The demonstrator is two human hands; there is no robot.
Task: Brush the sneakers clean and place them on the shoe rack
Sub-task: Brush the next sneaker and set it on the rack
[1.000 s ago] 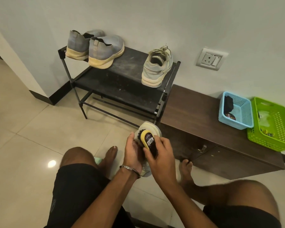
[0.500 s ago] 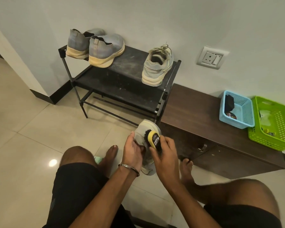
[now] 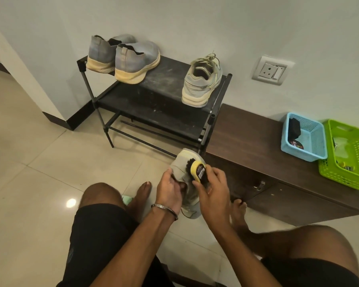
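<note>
I hold a pale grey sneaker [image 3: 181, 164] in the air in front of my knees, toe pointing away. My left hand [image 3: 169, 190] grips it at the opening, fingers tucked inside. My right hand [image 3: 212, 188] grips a yellow shoe brush [image 3: 197, 169] with black bristles pressed against the sneaker's upper. The matching grey laced sneaker [image 3: 201, 83] stands on the right end of the black shoe rack [image 3: 153, 104]. A pair of blue-grey slip-on sneakers [image 3: 124, 56] with cream soles stands on the rack's left end.
A low dark wooden cabinet [image 3: 257, 146] runs right of the rack along the wall. On it sit a blue basket [image 3: 305, 141] and a green basket [image 3: 348, 156]. A wall socket [image 3: 272, 70] is above. My bare feet rest on the tiled floor [image 3: 39, 166].
The brush has slid forward along the sneaker toward the toe. The sneaker has tilted so more of its upper shows. My left hand keeps its hold.
</note>
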